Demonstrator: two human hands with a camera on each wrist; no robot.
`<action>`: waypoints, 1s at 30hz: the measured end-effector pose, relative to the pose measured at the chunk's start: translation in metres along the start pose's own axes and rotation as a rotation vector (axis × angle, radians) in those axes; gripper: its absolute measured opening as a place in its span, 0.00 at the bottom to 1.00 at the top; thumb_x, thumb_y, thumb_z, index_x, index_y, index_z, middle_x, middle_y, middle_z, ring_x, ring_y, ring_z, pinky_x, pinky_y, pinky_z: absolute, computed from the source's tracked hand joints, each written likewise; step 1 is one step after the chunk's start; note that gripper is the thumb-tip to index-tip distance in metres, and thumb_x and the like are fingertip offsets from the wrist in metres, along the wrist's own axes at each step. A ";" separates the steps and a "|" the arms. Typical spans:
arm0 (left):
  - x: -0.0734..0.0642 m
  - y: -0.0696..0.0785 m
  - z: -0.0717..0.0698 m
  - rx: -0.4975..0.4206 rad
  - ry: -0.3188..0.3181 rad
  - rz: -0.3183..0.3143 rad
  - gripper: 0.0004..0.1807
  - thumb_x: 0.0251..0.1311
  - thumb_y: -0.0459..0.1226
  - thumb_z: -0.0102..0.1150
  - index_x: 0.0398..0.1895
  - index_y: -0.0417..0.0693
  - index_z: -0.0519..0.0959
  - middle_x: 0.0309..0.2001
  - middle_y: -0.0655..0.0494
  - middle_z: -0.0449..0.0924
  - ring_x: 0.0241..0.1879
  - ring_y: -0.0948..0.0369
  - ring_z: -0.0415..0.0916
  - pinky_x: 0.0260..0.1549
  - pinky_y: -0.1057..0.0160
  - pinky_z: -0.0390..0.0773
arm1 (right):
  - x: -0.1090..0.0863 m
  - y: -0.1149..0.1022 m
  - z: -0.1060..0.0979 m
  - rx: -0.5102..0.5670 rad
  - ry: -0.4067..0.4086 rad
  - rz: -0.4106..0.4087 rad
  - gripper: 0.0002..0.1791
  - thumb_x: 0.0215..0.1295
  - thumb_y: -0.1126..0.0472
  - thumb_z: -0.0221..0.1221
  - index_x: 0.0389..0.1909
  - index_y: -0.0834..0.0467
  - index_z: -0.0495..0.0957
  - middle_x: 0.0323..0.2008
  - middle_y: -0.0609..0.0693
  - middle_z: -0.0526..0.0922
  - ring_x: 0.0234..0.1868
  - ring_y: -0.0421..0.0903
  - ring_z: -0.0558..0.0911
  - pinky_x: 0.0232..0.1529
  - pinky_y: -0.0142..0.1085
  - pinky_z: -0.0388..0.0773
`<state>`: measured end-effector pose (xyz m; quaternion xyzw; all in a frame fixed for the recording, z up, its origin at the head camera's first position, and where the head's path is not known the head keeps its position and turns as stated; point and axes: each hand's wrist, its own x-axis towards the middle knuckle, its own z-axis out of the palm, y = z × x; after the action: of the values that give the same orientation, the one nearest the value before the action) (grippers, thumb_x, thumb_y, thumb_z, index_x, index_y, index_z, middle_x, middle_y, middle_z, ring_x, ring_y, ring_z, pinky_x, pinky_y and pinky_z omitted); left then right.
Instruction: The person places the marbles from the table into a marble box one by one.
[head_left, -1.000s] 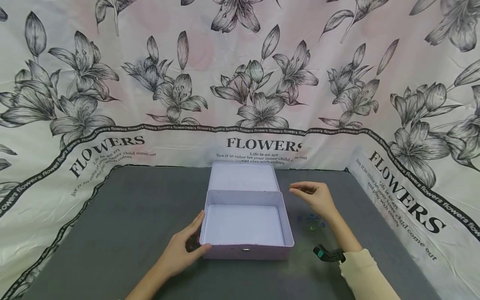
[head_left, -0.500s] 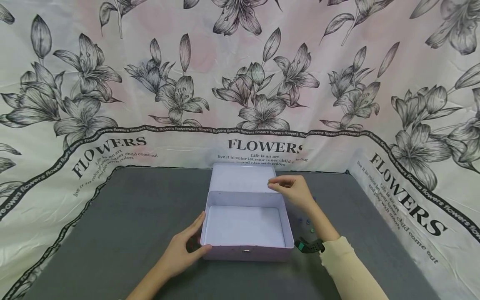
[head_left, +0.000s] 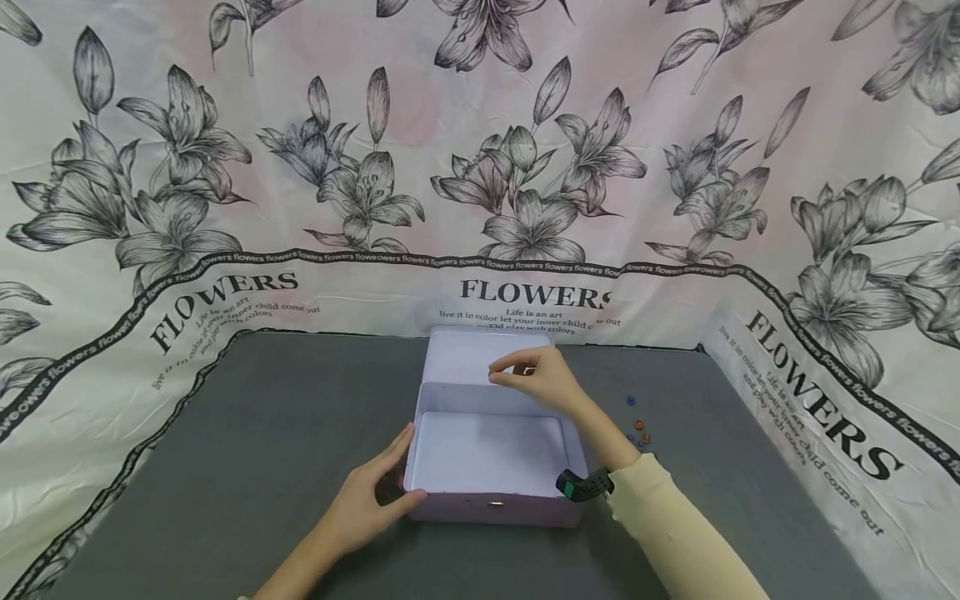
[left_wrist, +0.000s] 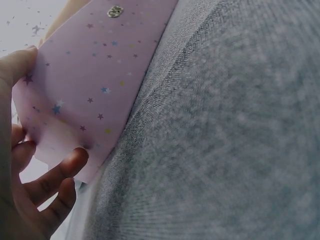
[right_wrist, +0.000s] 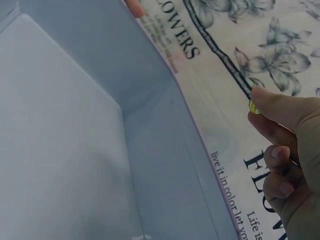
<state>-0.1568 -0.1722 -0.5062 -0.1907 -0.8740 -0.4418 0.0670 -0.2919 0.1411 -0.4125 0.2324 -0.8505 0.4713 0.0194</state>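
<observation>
A pale purple tin box (head_left: pixel 487 454) printed with little stars stands with its lid (head_left: pixel 457 354) tipped back. The left hand (head_left: pixel 367 496) holds its left front corner, thumb at the front and fingers along the left side. In the left wrist view that hand (left_wrist: pixel 45 185) lies against the starred wall (left_wrist: pixel 75 95), with some fingertips bent. Over the box's back edge, the right hand (head_left: pixel 540 379) pinches a small round yellow-green glass bead (right_wrist: pixel 254 107) between thumb and forefinger. The right wrist view shows the bead above the box's rim, beyond its inside wall (right_wrist: pixel 165 135).
Several small blue and orange bead-like pieces, among them a blue one (head_left: pixel 631 401) and an orange one (head_left: pixel 639 425), lie right of the box on the grey tabletop (head_left: pixel 300 400). A flower-printed cloth (head_left: pixel 360 292) rises behind and beside the table.
The right hand has moved left from beside the box to over its back part, carrying the bead. Its forearm now crosses the right rim. The left hand keeps its hold.
</observation>
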 end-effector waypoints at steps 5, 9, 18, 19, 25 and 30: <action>0.001 0.000 0.000 -0.001 -0.002 0.000 0.50 0.62 0.55 0.75 0.83 0.54 0.63 0.82 0.56 0.60 0.77 0.52 0.63 0.69 0.39 0.68 | 0.007 -0.003 0.012 -0.013 -0.063 -0.029 0.08 0.65 0.57 0.75 0.43 0.54 0.93 0.36 0.46 0.92 0.27 0.43 0.77 0.25 0.30 0.67; 0.001 -0.001 0.001 0.003 0.003 0.005 0.49 0.62 0.55 0.74 0.83 0.53 0.63 0.81 0.53 0.61 0.73 0.54 0.70 0.66 0.47 0.75 | 0.009 0.000 0.021 -0.028 -0.130 -0.053 0.07 0.64 0.58 0.75 0.41 0.53 0.94 0.37 0.43 0.93 0.26 0.41 0.75 0.26 0.30 0.67; 0.000 -0.003 0.001 -0.041 -0.001 0.007 0.48 0.63 0.53 0.74 0.84 0.58 0.62 0.81 0.52 0.61 0.43 0.62 0.74 0.38 0.65 0.74 | 0.012 0.002 0.034 -0.061 -0.330 -0.116 0.07 0.64 0.60 0.75 0.41 0.57 0.93 0.38 0.46 0.93 0.19 0.36 0.68 0.25 0.29 0.66; 0.000 -0.003 0.001 -0.045 -0.002 0.006 0.48 0.63 0.53 0.74 0.84 0.59 0.62 0.81 0.52 0.61 0.42 0.62 0.74 0.38 0.65 0.74 | 0.012 0.002 0.034 -0.066 -0.350 -0.124 0.07 0.64 0.60 0.75 0.41 0.57 0.93 0.38 0.46 0.93 0.19 0.36 0.69 0.25 0.28 0.67; 0.000 -0.003 0.001 -0.010 0.000 0.004 0.48 0.64 0.55 0.74 0.84 0.62 0.61 0.81 0.54 0.60 0.57 0.60 0.78 0.51 0.62 0.80 | 0.012 0.004 0.038 -0.147 -0.444 -0.150 0.06 0.64 0.60 0.75 0.40 0.56 0.93 0.39 0.44 0.93 0.37 0.34 0.84 0.38 0.30 0.79; 0.000 -0.002 0.001 -0.008 0.000 -0.018 0.49 0.63 0.55 0.75 0.84 0.61 0.62 0.81 0.56 0.61 0.59 0.59 0.77 0.51 0.62 0.79 | 0.013 0.008 0.042 -0.237 -0.521 -0.135 0.04 0.64 0.60 0.75 0.38 0.55 0.93 0.38 0.43 0.93 0.40 0.33 0.85 0.44 0.31 0.81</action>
<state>-0.1577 -0.1723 -0.5083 -0.1829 -0.8740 -0.4458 0.0623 -0.2989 0.1058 -0.4393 0.3979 -0.8585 0.2910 -0.1413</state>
